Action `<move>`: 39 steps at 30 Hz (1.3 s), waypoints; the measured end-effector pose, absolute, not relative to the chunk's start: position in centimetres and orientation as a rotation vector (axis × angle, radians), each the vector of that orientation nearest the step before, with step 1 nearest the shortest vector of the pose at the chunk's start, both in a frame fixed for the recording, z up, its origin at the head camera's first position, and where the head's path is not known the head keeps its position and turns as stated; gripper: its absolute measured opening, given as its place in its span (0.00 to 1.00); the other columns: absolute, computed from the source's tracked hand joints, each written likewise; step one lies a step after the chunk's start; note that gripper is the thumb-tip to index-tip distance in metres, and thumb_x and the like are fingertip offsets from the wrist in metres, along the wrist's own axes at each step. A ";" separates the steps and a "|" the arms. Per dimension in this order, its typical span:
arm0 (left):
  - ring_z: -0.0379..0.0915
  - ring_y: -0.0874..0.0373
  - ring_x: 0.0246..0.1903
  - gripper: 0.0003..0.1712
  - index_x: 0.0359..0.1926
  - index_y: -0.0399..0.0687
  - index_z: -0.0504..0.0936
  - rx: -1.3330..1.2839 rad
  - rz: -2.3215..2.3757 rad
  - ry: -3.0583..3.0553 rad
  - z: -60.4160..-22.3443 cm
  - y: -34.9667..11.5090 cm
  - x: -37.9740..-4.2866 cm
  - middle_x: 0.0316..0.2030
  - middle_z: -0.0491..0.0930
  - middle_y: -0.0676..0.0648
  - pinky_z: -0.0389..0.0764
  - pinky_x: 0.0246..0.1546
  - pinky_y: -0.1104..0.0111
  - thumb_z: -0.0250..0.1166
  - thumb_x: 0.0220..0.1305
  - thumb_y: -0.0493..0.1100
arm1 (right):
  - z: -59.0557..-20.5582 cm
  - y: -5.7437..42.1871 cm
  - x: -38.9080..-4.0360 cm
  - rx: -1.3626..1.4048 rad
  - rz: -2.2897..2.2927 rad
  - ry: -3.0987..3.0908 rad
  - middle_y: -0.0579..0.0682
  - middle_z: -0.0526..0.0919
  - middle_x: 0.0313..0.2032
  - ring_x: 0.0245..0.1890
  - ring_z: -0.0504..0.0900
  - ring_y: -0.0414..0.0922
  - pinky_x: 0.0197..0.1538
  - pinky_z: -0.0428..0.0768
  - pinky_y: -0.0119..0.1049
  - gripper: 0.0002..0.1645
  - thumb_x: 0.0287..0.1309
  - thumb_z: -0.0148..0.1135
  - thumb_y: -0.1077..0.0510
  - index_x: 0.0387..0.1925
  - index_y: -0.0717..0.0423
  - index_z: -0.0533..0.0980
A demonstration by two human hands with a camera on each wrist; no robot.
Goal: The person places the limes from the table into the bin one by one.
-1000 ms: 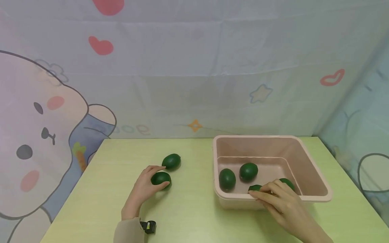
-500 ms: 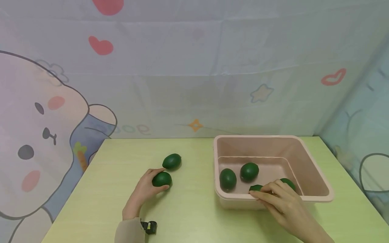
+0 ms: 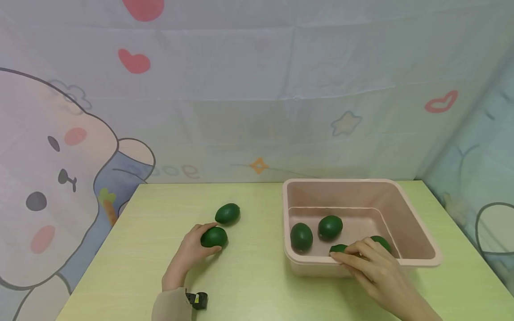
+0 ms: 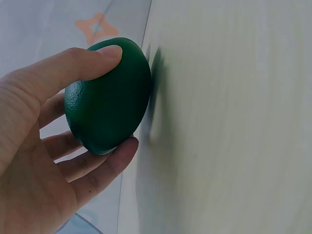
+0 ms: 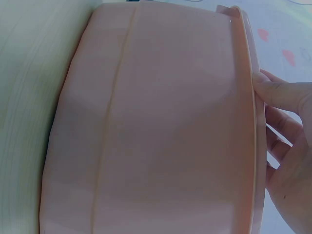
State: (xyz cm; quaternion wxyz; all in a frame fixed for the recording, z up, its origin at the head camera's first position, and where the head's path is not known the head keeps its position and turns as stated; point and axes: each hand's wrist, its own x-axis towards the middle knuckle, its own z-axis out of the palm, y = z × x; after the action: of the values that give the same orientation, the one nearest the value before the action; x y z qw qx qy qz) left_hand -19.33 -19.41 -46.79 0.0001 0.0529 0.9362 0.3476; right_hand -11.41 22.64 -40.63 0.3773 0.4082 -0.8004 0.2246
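My left hand [image 3: 192, 245] grips a glossy, dark green, egg-shaped avocado [image 3: 214, 238], thumb on its near side and fingers round the far side. In the left wrist view the thumb lies across this avocado [image 4: 109, 97], close to the tabletop and its shadow. Just behind it on the table lies another avocado [image 3: 227, 214]. My right hand [image 3: 371, 267] holds the front rim of a pink plastic bin [image 3: 341, 187]; the right wrist view has the thumb on the rim [image 5: 258, 126] and fingers behind it. Beside those fingers, inside the bin, one avocado [image 3: 338, 248] is partly hidden.
Three more avocados rest in the bin: one at the left [image 3: 301, 237], one in the middle [image 3: 330, 227] and one partly covered at the right [image 3: 381, 243]. A printed cloth [image 3: 241, 120] hangs behind the pale yellow-green table [image 3: 249, 285]. A black wrist device [image 3: 197, 300] shows by my left sleeve.
My left hand has drawn slightly closer round its avocado, thumb a little lower. The right hand and the bin stay nearly still, and the whole view shifts very slightly.
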 end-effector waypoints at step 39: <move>0.72 0.44 0.52 0.37 0.63 0.50 0.73 0.180 1.136 3.016 -44.9 -18.9 -18.9 0.52 0.73 0.41 0.75 0.52 0.48 0.74 0.52 0.44 | -40.5 22.6 -11.4 1.055 0.576 -2.026 0.40 0.79 0.34 0.35 0.69 0.35 0.40 0.65 0.25 0.23 0.73 0.45 0.49 0.42 0.53 0.85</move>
State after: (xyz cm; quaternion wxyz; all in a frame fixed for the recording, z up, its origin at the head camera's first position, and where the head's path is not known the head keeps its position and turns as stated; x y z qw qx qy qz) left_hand -18.86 -18.87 -44.85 -0.0433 0.0558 0.9335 0.3515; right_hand -11.42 22.56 -40.49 0.3829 0.4139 -0.7945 0.2257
